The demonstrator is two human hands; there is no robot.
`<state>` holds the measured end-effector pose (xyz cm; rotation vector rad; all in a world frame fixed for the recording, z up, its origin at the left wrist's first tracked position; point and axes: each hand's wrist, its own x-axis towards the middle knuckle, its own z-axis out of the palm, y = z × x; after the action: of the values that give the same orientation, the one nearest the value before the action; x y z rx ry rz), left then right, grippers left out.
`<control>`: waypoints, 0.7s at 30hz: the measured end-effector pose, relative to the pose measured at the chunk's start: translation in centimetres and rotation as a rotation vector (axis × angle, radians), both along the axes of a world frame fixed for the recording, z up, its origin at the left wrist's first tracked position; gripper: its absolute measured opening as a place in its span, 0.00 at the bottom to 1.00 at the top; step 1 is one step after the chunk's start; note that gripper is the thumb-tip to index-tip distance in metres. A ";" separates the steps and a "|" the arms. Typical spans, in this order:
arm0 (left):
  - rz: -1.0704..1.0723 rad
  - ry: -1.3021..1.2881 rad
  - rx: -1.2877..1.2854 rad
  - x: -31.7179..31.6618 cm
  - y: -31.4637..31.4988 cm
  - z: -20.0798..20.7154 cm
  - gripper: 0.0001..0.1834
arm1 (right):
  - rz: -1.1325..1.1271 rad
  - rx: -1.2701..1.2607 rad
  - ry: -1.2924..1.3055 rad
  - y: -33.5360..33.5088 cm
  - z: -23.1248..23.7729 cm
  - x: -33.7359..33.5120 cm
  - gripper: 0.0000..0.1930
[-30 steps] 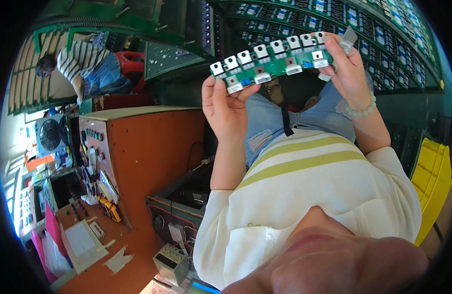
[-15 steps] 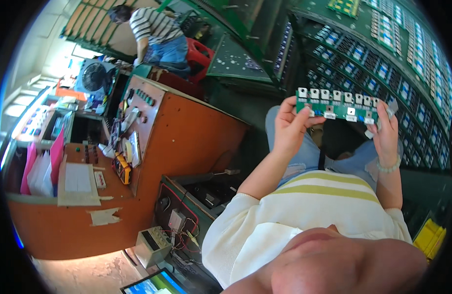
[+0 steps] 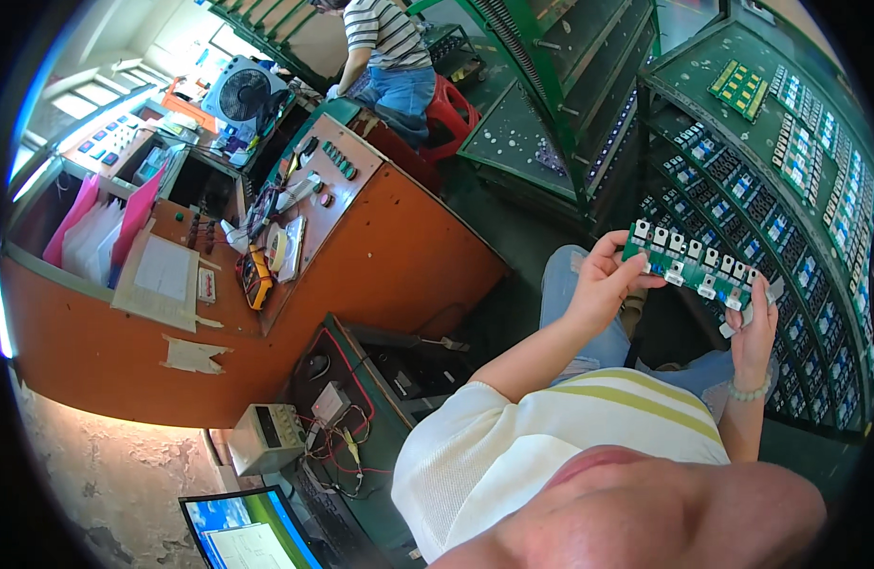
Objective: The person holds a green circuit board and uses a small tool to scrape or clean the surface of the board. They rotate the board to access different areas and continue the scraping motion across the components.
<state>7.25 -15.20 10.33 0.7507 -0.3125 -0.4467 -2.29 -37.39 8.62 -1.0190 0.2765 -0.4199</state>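
Between my two hands hangs a long green circuit board (image 3: 688,262) with a row of white-and-black tabbed components along its far edge and several white blocks on the near one. My left hand (image 3: 609,284) pinches its left end, thumb on top. The right end is gripped by my right hand (image 3: 754,327), whose wrist wears a beaded bracelet. A small whitish piece (image 3: 727,330) shows by the right fingers; I cannot tell what it is. The board is held above my lap, its right end tilted nearer to me.
A green rack (image 3: 702,81) full of circuit boards stands at the right. An orange-brown bench (image 3: 389,256) on the left carries a yellow meter (image 3: 257,280). Nearer are a power supply (image 3: 266,438) and a monitor (image 3: 252,531). A person (image 3: 389,57) sits on a red stool (image 3: 451,119).
The view has swung, so surroundings sit differently and more of the rack and monitor shows. The board has gone from nearly level to slanting down at its right end. Both hands keep their hold.
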 end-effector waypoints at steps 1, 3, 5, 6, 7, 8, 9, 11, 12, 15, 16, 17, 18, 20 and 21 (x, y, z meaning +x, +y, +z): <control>0.004 -0.001 -0.003 0.0 -0.1 -0.1 0.14 | -0.009 0.006 0.009 0.1 0.2 0.0 0.12; -0.007 0.005 -0.003 0.1 -0.4 -0.2 0.14 | -0.033 0.017 0.021 0.1 0.7 0.2 0.12; -0.014 0.004 -0.003 0.2 -0.6 -0.5 0.14 | -0.024 0.018 0.017 -0.3 0.4 0.2 0.12; -0.016 0.002 -0.002 0.3 -0.7 -0.8 0.14 | -0.020 0.020 0.015 -0.5 0.1 0.2 0.12; -0.018 -0.001 -0.001 0.3 -0.7 -1.0 0.13 | -0.015 0.023 0.015 -0.6 -0.1 0.2 0.12; -0.016 0.001 0.002 0.4 -0.8 -1.1 0.13 | -0.011 0.026 0.016 -0.6 -0.3 0.3 0.12; -0.014 0.004 0.005 0.4 -0.8 -1.2 0.13 | -0.007 0.030 0.017 -0.7 -0.4 0.3 0.12; -0.011 0.007 0.009 0.5 -0.8 -1.4 0.13 | 0.007 0.035 0.017 -0.6 -0.5 0.4 0.12; -0.010 0.009 0.010 0.6 -0.8 -1.4 0.14 | 0.015 0.039 0.017 -0.6 -0.6 0.5 0.12; -0.014 0.020 0.004 0.8 -0.9 -1.4 0.14 | 0.040 0.038 0.016 -0.8 -0.6 0.5 0.12; -0.016 0.024 0.000 0.8 -0.9 -1.4 0.14 | 0.037 0.038 0.022 -0.8 -0.6 0.6 0.12; -0.013 0.021 0.013 0.8 -1.0 -1.3 0.15 | 0.034 0.037 0.026 -0.8 -0.5 0.7 0.11; -0.009 0.017 0.025 0.8 -1.1 -1.3 0.15 | 0.031 0.035 0.031 -0.8 -0.4 0.8 0.11; -0.002 0.003 0.042 0.9 -1.2 -1.2 0.16 | 0.005 0.052 0.042 -0.7 -0.2 0.9 0.11; 0.001 -0.007 0.046 0.9 -1.3 -1.2 0.17 | -0.007 0.060 0.048 -0.6 -0.1 1.0 0.11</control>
<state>8.13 -16.54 9.10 0.7976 -0.3094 -0.4519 -1.34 -38.02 8.51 -0.9709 0.3341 -0.3921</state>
